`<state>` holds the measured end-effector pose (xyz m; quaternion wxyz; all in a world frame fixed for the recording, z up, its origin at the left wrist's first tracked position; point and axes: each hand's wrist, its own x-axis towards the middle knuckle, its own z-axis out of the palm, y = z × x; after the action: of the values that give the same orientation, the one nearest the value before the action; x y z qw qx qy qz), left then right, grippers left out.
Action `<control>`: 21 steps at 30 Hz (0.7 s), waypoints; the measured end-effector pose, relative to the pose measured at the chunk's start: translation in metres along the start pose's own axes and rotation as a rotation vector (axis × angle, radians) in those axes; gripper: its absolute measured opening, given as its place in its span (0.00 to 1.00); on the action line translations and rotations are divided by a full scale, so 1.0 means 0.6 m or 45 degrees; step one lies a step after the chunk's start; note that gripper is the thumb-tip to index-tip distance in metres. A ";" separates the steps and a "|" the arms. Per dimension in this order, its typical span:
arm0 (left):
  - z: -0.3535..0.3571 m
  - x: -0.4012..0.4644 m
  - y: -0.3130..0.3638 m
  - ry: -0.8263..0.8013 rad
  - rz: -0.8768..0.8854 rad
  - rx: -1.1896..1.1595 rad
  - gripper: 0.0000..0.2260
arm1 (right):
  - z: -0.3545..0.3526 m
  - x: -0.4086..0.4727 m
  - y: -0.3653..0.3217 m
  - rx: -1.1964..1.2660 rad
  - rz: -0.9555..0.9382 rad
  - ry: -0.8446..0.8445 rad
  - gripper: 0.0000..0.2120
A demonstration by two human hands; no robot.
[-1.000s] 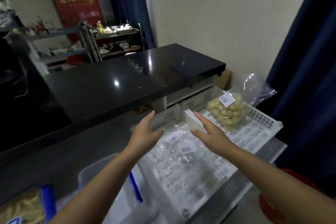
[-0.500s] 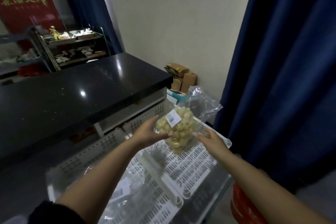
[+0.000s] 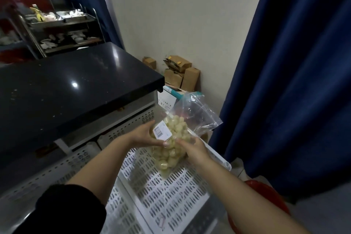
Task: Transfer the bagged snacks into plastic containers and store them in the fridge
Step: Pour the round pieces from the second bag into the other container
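Now both hands meet on a clear plastic bag of snacks (image 3: 171,150), which is packed with pale yellow lumps and sits between the two hands, above the far edge of a white slotted crate (image 3: 167,194); the left hand (image 3: 144,136) cups the bag from the left side, fingers wrapped round its upper part and thumb lying across the front just under a white barcode label (image 3: 162,132); the right hand (image 3: 193,149) grips the bag from the right, fingers curled into the plastic near the middle; the bag's lower end hangs down to the crate's slotted floor, and whether it touches cannot be told; the empty, crumpled top of the bag fans up and to the right, past the crate's far right corner; a second white slotted crate (image 3: 62,169) lies just beside the first on the left, partly under the overhanging edge of a black glossy counter (image 3: 66,89); beyond the crates, brown cardboard boxes (image 3: 182,74) stand against a pale wall; a dark blue curtain (image 3: 296,81) hangs on the right, with a red round thing (image 3: 266,195) on the floor below it; a metal rack (image 3: 62,30) with dishes stands far left behind the counter
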<state>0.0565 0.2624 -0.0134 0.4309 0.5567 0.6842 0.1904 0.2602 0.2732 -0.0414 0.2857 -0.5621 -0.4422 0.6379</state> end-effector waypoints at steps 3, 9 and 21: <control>0.008 0.002 -0.002 0.012 0.066 -0.043 0.30 | 0.004 0.006 0.005 0.039 -0.017 0.016 0.31; 0.016 -0.020 -0.003 0.091 0.166 -0.134 0.26 | 0.002 0.002 -0.002 0.038 -0.188 -0.007 0.31; -0.038 -0.184 -0.020 0.342 0.082 -0.445 0.24 | 0.029 -0.092 -0.089 -0.060 -0.552 -0.400 0.21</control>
<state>0.0323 0.1616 0.0319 0.4194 0.4648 0.6741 0.3921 0.2476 0.2455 0.0309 0.3305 -0.3550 -0.6057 0.6308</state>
